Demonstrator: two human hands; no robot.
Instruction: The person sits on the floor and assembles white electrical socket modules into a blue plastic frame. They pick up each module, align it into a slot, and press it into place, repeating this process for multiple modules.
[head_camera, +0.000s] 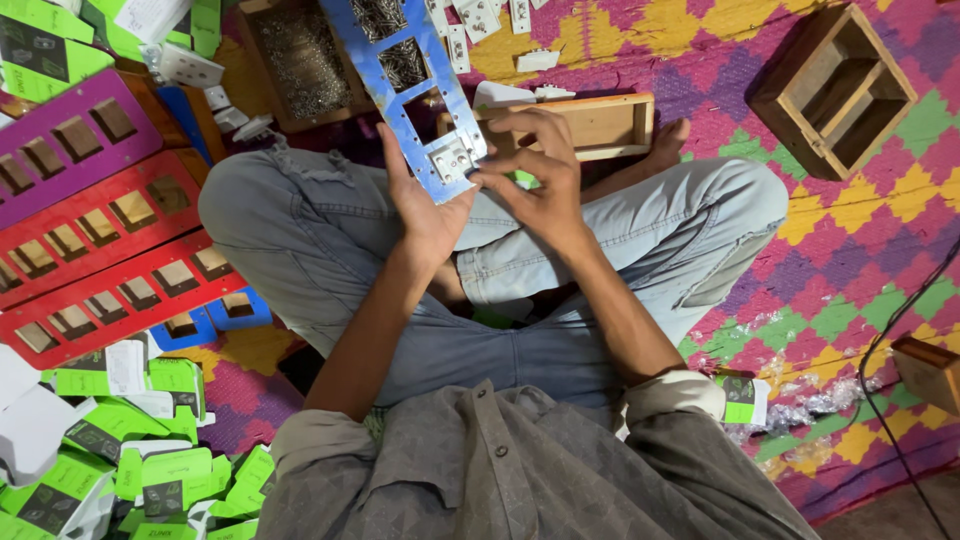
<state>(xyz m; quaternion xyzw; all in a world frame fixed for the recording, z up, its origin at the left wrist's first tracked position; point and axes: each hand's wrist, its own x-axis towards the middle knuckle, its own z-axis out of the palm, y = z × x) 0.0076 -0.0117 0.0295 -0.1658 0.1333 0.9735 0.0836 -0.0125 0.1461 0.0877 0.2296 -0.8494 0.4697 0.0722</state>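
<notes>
Left hand (425, 205) cradles the blue metal plate (415, 75) from below over my lap | right hand (535, 175) fingertips pinch the white switch module (452, 158) in its lowest cutout | step: seating it, I judge | next: firm even push, plate steady.

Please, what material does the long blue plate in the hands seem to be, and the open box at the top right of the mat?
The long blue plate looks like thin sheet metal under a glossy blue film: flat, with clean rectangular cut-outs and bare grey at its lower end. The left hand supports it; the right hand presses a small white piece, probably plastic. The open box looks like plain unpainted wood, brown and matt.
</notes>
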